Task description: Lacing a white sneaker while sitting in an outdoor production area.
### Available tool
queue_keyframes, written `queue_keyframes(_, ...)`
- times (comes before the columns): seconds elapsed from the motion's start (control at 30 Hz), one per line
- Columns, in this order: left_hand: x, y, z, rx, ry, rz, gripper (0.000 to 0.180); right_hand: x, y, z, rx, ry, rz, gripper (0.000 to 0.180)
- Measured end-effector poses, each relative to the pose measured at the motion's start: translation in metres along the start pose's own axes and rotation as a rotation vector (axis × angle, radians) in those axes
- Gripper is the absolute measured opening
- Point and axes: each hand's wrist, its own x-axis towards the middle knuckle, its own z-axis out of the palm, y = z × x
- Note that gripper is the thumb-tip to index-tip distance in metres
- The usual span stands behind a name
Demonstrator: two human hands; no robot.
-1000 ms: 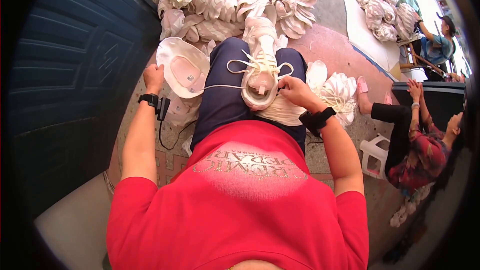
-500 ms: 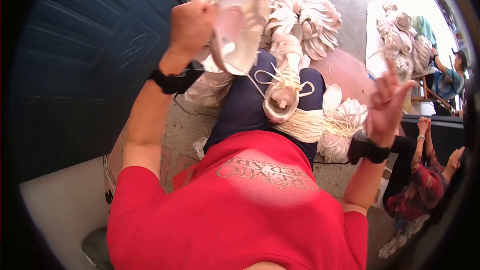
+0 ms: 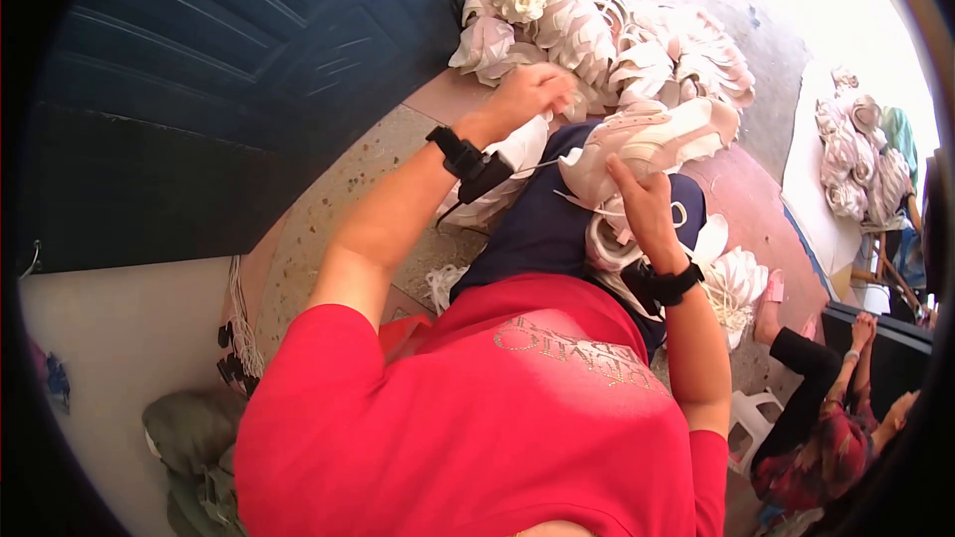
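Observation:
My right hand (image 3: 637, 201) grips a pale pink-white sneaker (image 3: 652, 139) from below and holds it over my lap in navy trousers (image 3: 542, 234). A thin white lace (image 3: 537, 167) trails from the shoe toward my left wrist. My left hand (image 3: 532, 89) is stretched out to the edge of the heap of white sneakers (image 3: 617, 35). Its fingers are curled, and I see nothing in them. Both wrists carry black bands. More white shoe parts (image 3: 607, 249) lie on my lap under the held sneaker.
A dark blue door (image 3: 199, 70) fills the left. A bundle of white laces (image 3: 741, 283) lies on the reddish floor (image 3: 756, 219). Another person sits at the lower right (image 3: 826, 408) beside a white plastic stool (image 3: 756, 413). A second shoe heap (image 3: 856, 154) lies far right.
My left hand, which held a sneaker raised, has dropped forward to the shoe heap. My right hand has come in from the side and now holds a sneaker over my lap.

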Motion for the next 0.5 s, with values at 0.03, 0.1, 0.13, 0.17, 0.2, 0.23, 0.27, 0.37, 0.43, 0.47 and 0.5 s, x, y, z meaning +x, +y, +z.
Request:
queue_keyframes(0.03,-0.006,-0.049,-0.012,0.021,0.014,-0.074,0.026,0.001,0.0,-0.001,0.003,-0.014,-0.004,0.044)
queue_keyframes(0.1,-0.029,-0.128,-0.02,0.106,-0.088,-0.255,0.035,0.003,0.003,-0.006,-0.076,0.019,0.022,0.048)
queue_keyframes(0.13,-0.042,-0.148,-0.014,0.186,-0.139,-0.264,0.04,0.003,0.004,-0.008,-0.079,0.03,0.027,0.048)
queue_keyframes(0.17,-0.052,-0.144,0.002,0.175,-0.074,-0.293,0.04,0.003,0.007,-0.012,-0.054,0.037,0.073,0.049)
queue_keyframes(0.2,-0.06,-0.153,0.011,0.042,0.051,-0.315,0.04,0.001,0.005,-0.011,-0.03,0.028,0.107,0.05)
queue_keyframes(0.23,-0.059,-0.151,0.01,0.037,0.033,-0.307,0.04,0.0,0.005,-0.012,-0.008,0.025,0.143,0.051)
queue_keyframes(0.27,-0.061,-0.146,0.003,0.173,-0.061,-0.312,0.039,0.0,0.01,-0.011,0.027,0.024,0.14,0.053)
queue_keyframes(0.37,-0.073,-0.14,-0.032,0.376,-0.113,-0.313,0.039,-0.005,0.018,-0.011,0.042,-0.023,0.154,0.053)
queue_keyframes(0.43,-0.075,-0.087,-0.057,0.422,-0.049,-0.335,0.038,-0.018,0.016,-0.019,0.139,-0.056,0.147,0.042)
queue_keyframes(0.47,-0.077,-0.057,-0.064,0.401,-0.056,-0.278,0.036,-0.026,0.011,-0.024,0.191,-0.08,0.17,0.039)
queue_keyframes(0.5,-0.079,-0.026,-0.066,0.379,-0.067,-0.224,0.035,-0.036,0.008,-0.028,0.244,-0.101,0.196,0.036)
